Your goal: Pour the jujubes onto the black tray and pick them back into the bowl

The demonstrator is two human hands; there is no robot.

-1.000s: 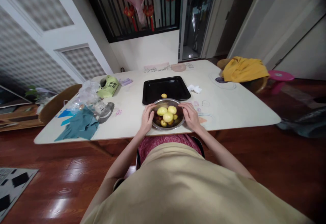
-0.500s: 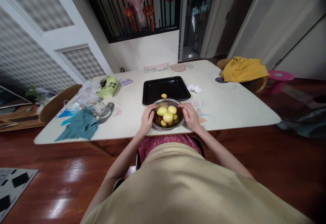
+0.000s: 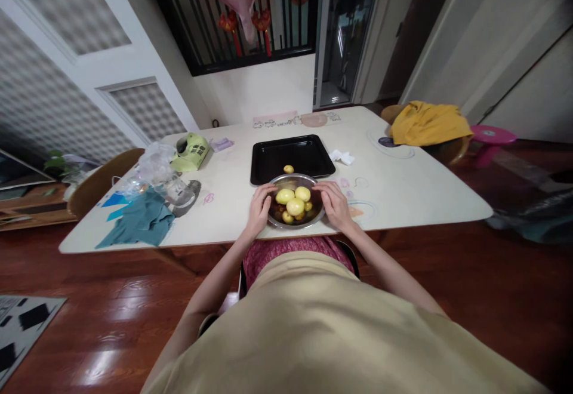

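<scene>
Head view: my left hand point(image 3: 258, 208) and right hand point(image 3: 335, 205) half-curl against a round silvery metal bowl point(image 3: 317, 203) (gripping or resting, I can't tell) near the edge of the white rectangular table point(image 3: 416, 191); tilting could spill its smooth yellow potato-like lumps point(image 3: 295, 206).

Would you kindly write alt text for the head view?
A person's left hand and right hand cup a metal bowl of yellow, potato-like produce on a white table. Beyond it, a black baking tray holds one small piece.
</scene>
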